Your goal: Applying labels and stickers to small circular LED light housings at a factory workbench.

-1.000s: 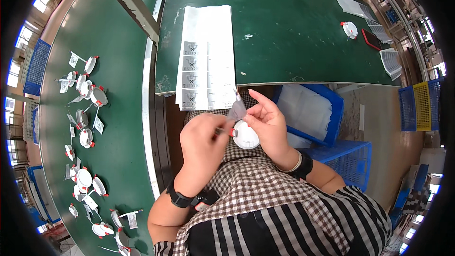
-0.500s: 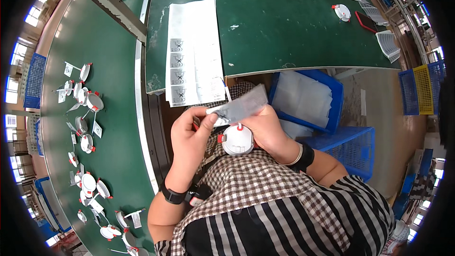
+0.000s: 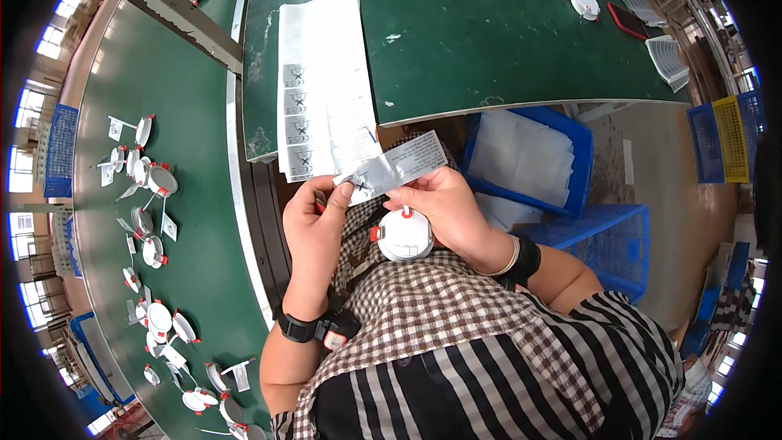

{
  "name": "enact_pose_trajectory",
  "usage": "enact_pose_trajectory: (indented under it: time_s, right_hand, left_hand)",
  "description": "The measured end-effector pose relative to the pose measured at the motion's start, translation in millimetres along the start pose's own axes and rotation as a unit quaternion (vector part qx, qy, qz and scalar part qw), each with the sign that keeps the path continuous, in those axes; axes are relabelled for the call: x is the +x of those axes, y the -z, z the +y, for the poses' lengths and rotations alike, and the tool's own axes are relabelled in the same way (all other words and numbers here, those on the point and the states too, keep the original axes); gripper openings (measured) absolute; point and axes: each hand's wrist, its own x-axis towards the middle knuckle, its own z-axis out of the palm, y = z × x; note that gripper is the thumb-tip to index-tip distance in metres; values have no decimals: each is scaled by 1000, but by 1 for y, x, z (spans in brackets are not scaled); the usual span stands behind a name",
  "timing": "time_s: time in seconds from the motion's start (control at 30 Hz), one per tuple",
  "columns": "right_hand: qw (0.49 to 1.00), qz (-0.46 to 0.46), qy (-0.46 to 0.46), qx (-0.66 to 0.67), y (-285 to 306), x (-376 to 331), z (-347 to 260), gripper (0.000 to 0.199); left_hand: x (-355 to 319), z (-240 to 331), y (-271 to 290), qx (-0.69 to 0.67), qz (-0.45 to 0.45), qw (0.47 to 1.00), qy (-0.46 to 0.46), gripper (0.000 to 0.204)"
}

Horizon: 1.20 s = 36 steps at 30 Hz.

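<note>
The left hand point(image 3: 316, 224) and right hand point(image 3: 444, 204) each pinch one end of a grey label strip point(image 3: 393, 165), stretched between them. A round white downlight point(image 3: 404, 234) rests under the right hand, near the body. The right palm partly hides the downlight's rim.

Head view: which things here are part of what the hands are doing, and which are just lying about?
In hand:
left hand
right hand
label strip
round white lamp
label sheets

Lying about:
lamps on the belt
blue crates
yellow crate
</note>
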Motion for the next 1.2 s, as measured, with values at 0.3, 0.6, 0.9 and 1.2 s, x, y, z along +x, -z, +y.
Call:
enact_pose_trajectory:
  time_s: [0.3, 0.6, 0.9, 1.2]
  right_hand:
    - [1000, -4, -20, -1, 0, 2, 0, 20]
    - [999, -16, -19, 19, 2, 0, 1, 21]
    - [991, 57, -66, 104, -2, 6, 6, 25]
    - [994, 37, 23, 98, -2, 13, 10, 34]
  left_hand:
    - [3, -4, 0, -1, 1, 1000, -2, 13]
    - [4, -4, -1, 33, 14, 999, -5, 12]
    - [4, -5, -3, 47, 24, 998, -15, 13]
    - [0, 3, -3, 56, 31, 998, 5, 13]
